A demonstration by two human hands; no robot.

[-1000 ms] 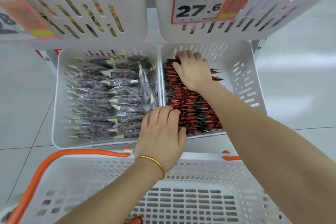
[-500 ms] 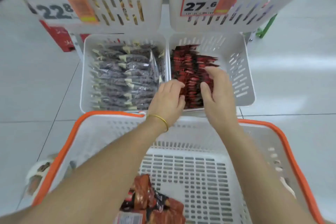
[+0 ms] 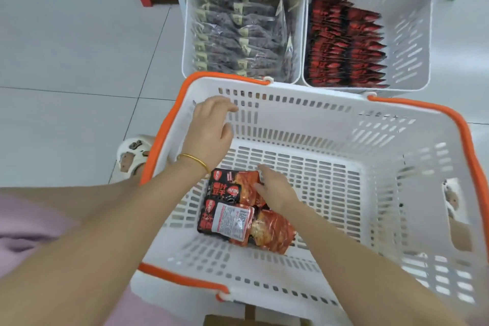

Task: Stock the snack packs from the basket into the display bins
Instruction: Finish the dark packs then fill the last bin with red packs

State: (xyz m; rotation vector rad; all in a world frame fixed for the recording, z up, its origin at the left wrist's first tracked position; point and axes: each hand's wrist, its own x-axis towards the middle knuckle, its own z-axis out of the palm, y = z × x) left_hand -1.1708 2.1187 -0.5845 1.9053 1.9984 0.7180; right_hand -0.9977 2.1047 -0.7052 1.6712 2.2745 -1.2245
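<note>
Snack packs [image 3: 239, 209] under open right hand [image 3: 275, 188]

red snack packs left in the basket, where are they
In the head view, the red foil snack packs lie on the white basket's floor, near-left, beside the right hand.

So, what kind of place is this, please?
Most likely a shop or supermarket aisle. A white shopping basket with orange handles sits on a tiled floor, and two white display bins ahead hold rows of identical snack packs, dark ones on the left, red ones on the right.
</note>
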